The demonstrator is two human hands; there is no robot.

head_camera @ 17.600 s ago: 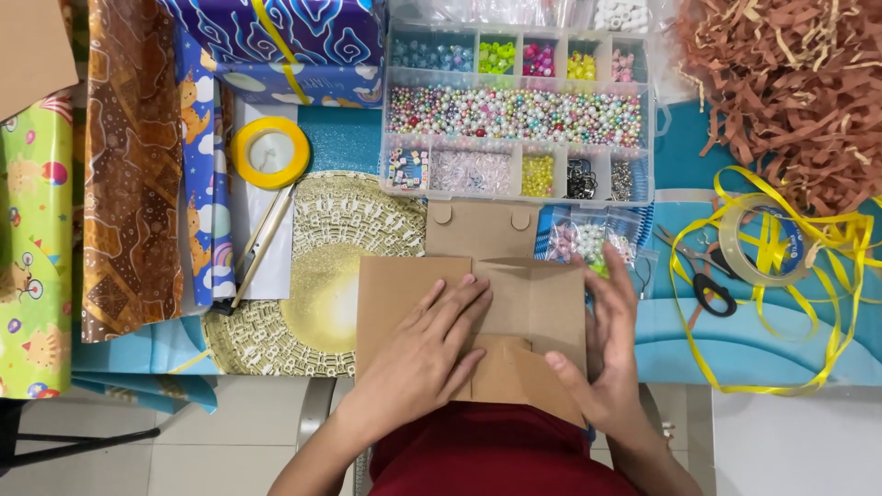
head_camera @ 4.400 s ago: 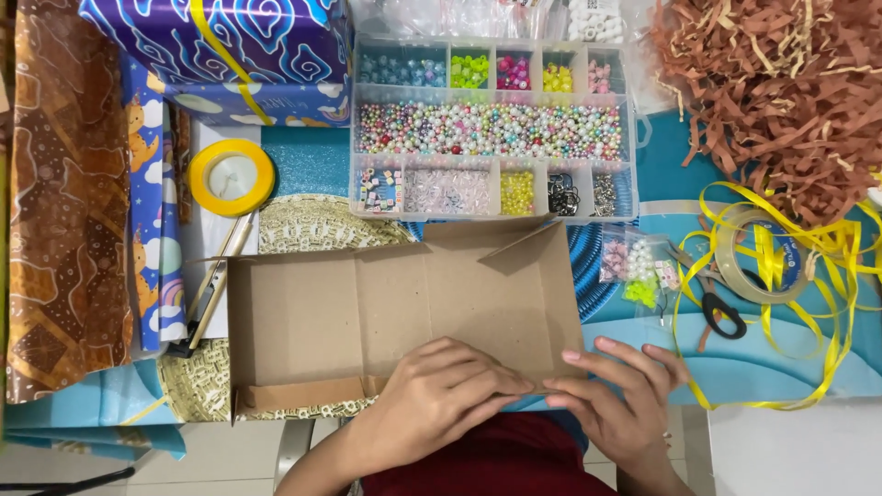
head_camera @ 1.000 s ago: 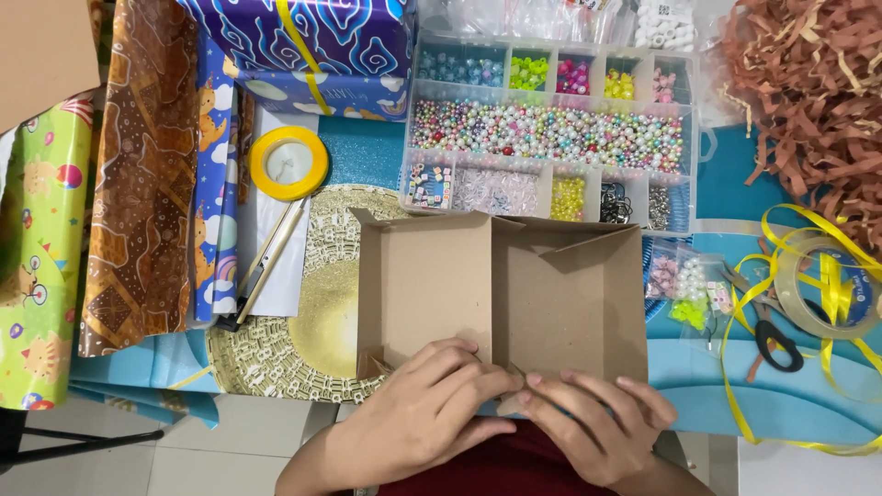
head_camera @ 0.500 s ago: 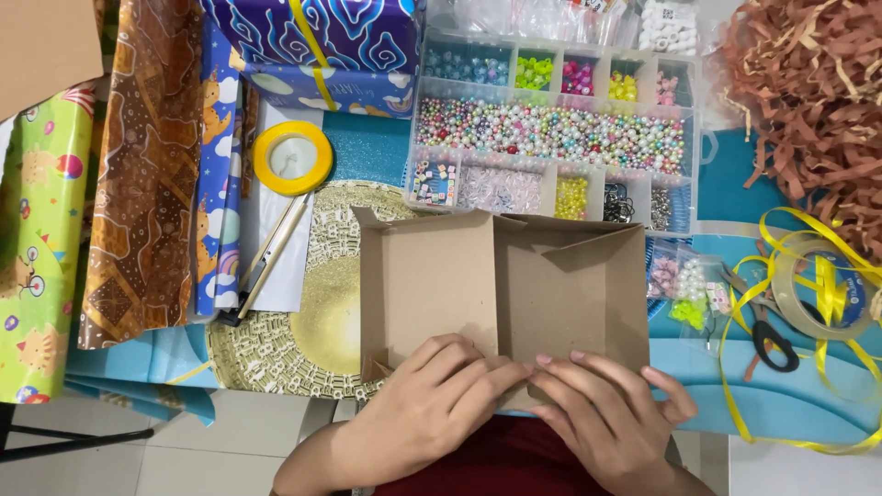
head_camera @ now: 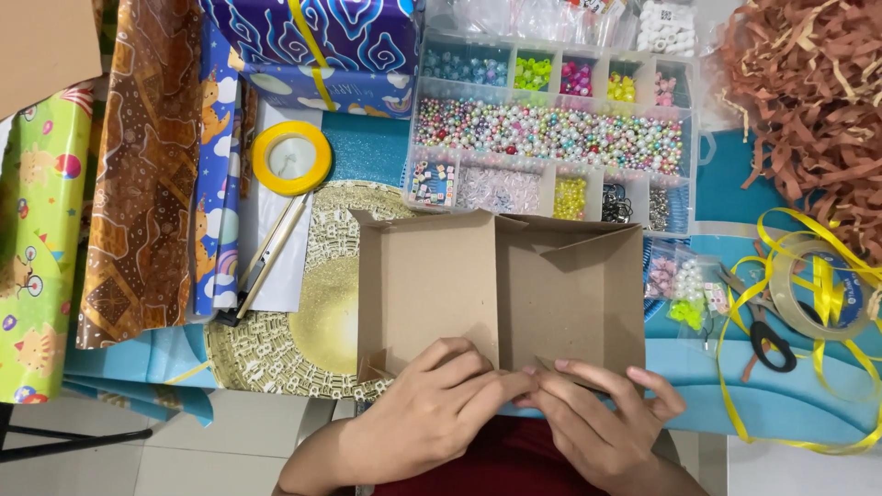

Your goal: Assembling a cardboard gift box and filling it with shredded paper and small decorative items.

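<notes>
Brown cardboard box [head_camera: 501,294], half folded, lies open-side up at the near middle of the tabletop [head_camera: 790,404], partly over a round gold patterned mat [head_camera: 276,340]. Both hands are on its near edge. Left hand [head_camera: 427,413] has its grip pinched narrow on the near flap, fingers curled over the cardboard rim. Right hand [head_camera: 597,427] presses flat with fingers spread along the same edge, fingertips of the two hands touching at the middle seam. Box side walls stand up at the far side, corner flaps tilted inward.

Just beyond the box: clear compartment tray of beads [head_camera: 551,129], long middle row full of mixed pastel beads, smaller cells with green, pink, yellow ones. Left of it, a yellow ribbon spool [head_camera: 291,158] on white paper, a thin wooden-handled tool [head_camera: 266,257] slanting below it. Further left: rolls of wrapping paper, brown patterned [head_camera: 142,165], blue with cats [head_camera: 216,211], green [head_camera: 37,239]. A blue wrapped parcel [head_camera: 322,46] with yellow ribbon at the far edge. Right side: heap of brown shredded paper [head_camera: 808,101], loose yellow ribbon [head_camera: 808,303] around a tape roll [head_camera: 813,298], black-handled scissors [head_camera: 763,326], small bags of beads [head_camera: 684,285] beside the box.
</notes>
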